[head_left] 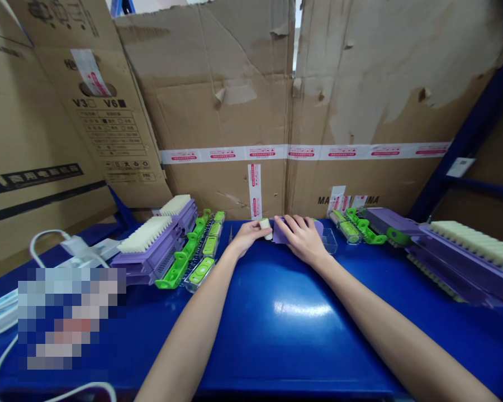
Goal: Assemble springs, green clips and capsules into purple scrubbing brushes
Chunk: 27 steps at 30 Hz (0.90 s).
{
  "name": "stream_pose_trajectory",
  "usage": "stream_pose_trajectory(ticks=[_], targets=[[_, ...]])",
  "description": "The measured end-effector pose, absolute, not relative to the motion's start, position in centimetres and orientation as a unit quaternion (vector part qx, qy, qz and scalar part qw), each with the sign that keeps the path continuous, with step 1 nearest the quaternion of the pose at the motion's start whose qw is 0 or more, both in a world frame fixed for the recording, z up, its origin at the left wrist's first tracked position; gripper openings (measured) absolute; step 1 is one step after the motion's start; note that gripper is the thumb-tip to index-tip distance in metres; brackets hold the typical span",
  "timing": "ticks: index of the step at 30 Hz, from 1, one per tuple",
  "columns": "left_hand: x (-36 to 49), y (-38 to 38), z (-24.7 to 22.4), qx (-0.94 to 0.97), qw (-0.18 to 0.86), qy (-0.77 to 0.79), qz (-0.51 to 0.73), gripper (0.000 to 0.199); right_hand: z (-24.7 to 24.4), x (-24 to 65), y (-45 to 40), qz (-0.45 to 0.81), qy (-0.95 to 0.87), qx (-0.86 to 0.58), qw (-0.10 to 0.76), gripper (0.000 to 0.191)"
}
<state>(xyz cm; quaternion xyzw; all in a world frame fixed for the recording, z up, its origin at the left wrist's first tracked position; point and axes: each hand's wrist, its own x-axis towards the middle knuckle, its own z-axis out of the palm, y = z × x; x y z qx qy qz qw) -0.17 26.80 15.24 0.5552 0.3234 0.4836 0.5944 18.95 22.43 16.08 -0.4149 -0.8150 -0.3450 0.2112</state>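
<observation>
My left hand [247,237] pinches a small cream-white block [265,228] between thumb and fingers, at the back middle of the blue table [276,335]. Beside it, my right hand [302,237] lies over a purple piece [280,231], its fingers bent across the top. The white block is close to the left edge of that purple piece; whether they touch is hard to tell. A clear plastic box [330,241] shows just right of my right hand.
Purple parts with cream sponges [146,234] and green strips [184,254] stand at the left. Similar purple parts [465,262] and green pieces [364,226] are at the right. Cardboard [235,111] walls the back; a white cable [46,231] lies left.
</observation>
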Motion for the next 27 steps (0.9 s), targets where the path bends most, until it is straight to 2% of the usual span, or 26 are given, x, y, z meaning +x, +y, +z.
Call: stream_pose_trajectory(ticks=[10,13,17,20,23,27], targets=[[0.4,26.9,15.5,0.632,0.525,0.345,0.454,0.052,15.8,19.0,22.3,-0.334,-0.809,-0.435,0.213,0.063],[0.8,26.7,15.2,0.671,0.451,0.367,0.461,0.06,15.7,19.0,22.4,-0.334,-0.807,-0.438,0.212,0.066],[1.3,25.8,15.0,0.738,0.305,0.401,0.448,0.05,15.6,19.1,22.5,-0.339,-0.802,-0.442,0.215,0.065],[1.6,25.1,14.9,0.757,0.248,0.417,0.437,0.058,15.6,19.0,22.5,-0.343,-0.799,-0.442,0.22,0.06],[1.7,25.2,14.8,0.753,0.249,0.422,0.44,0.065,15.4,19.0,22.4,-0.344,-0.796,-0.446,0.222,0.057],[1.7,25.9,14.4,0.727,0.303,0.411,0.46,0.062,15.3,19.0,22.3,-0.346,-0.793,-0.447,0.227,0.058]])
